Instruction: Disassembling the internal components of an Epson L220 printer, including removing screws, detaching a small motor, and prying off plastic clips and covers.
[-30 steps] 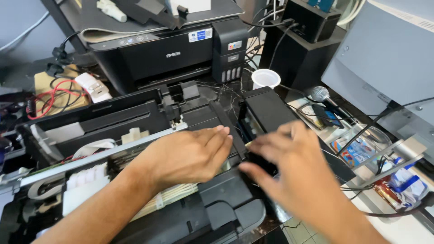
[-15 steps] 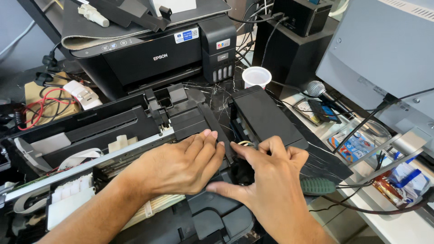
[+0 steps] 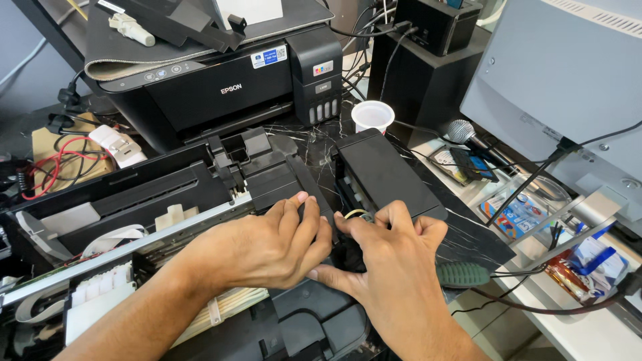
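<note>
Hands (image 3: 321, 247) amid cables — microphone (image 3: 461, 132) nearby

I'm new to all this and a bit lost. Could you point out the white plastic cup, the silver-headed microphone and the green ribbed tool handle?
White plastic cup (image 3: 372, 115), head view: on its round rim.
Silver-headed microphone (image 3: 460, 132), head view: on the mesh head.
Green ribbed tool handle (image 3: 463, 274), head view: mid-handle.

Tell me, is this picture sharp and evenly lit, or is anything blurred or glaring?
Head view: both hands, left hand and right hand, look sharp; soft, even light with faint shadows under them; mild glare on the metal rail and the white plastic cup; straight edges bow slightly near the borders.
</note>
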